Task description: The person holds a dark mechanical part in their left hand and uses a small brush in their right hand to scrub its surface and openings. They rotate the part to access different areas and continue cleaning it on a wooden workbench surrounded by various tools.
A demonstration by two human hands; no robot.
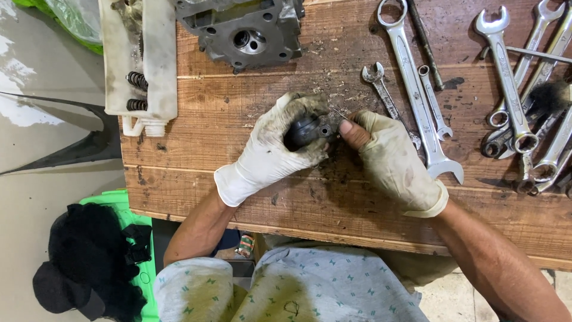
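I'm working over a rough wooden bench made of wide planks, scuffed and littered with dark grit and flakes around the middle. At the far edge sits a grey metal engine part, and just left of it a dirty white plastic tray with coil springs inside hangs partly over the bench's left end. To my right lie a small wrench, a long wrench beside it with a thin one alongside, a dark rod, and further right a heap of overlapping wrenches.
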